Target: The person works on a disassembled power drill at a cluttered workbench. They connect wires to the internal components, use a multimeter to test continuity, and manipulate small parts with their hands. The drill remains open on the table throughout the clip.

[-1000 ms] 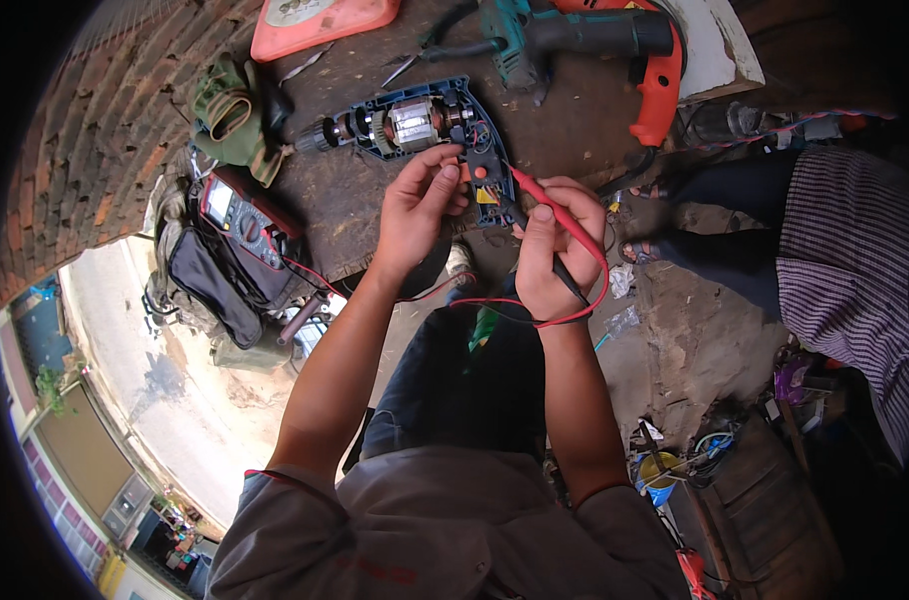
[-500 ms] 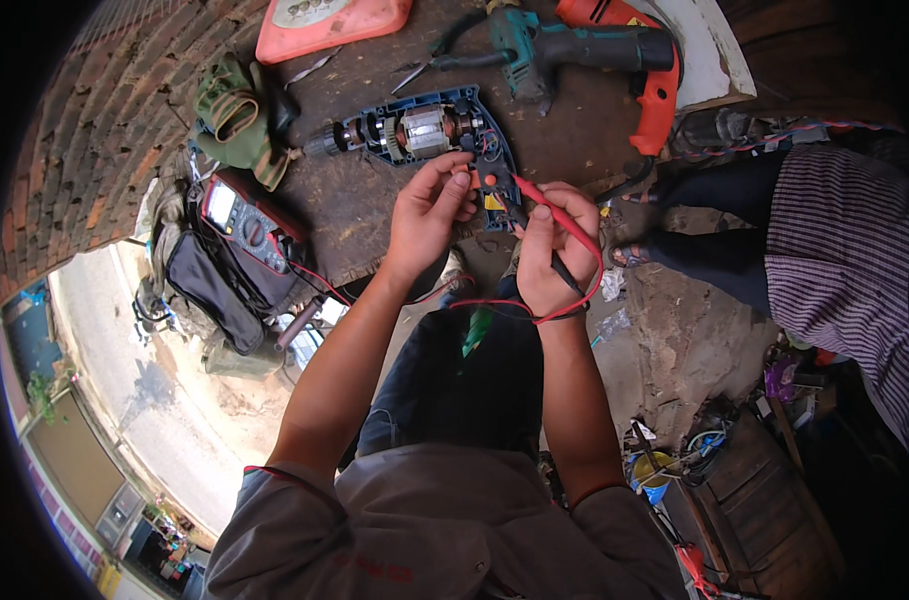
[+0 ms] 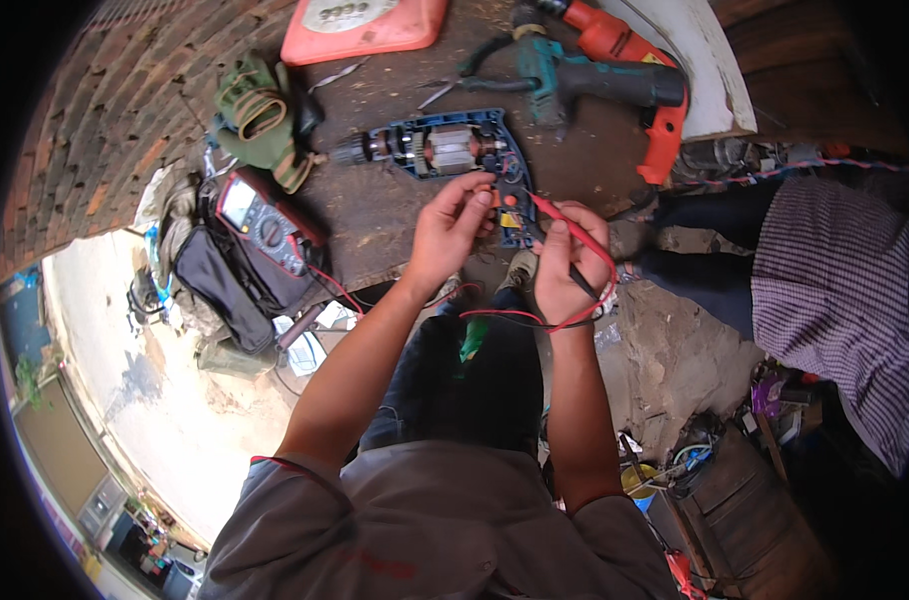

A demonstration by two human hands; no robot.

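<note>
An opened power drill (image 3: 450,148) lies on the workbench, its motor and gears bare in a blue housing half. With thumb and fingers closed, my left hand (image 3: 453,228) pinches the orange trigger (image 3: 496,198) at the drill's handle. My right hand (image 3: 573,268) grips two multimeter probes, a red probe (image 3: 573,228) and a black probe (image 3: 582,281). The red probe's tip points at the dark switch (image 3: 511,187) in the handle; whether it touches cannot be made out. Leads run left toward a red-cased multimeter (image 3: 269,226) with a lit screen.
A teal power tool (image 3: 585,82) and an orange power tool (image 3: 665,130) lie at the back right. Camouflage gloves (image 3: 265,125) rest left of the drill, and a red plastic case (image 3: 365,28) sits behind. A black bag (image 3: 225,285) supports the multimeter. Another person (image 3: 825,270) stands at right.
The whole view has shifted, so the bench and tools appear farther right and slightly lower. Both hands keep their holds, with little visible movement against the drill.
</note>
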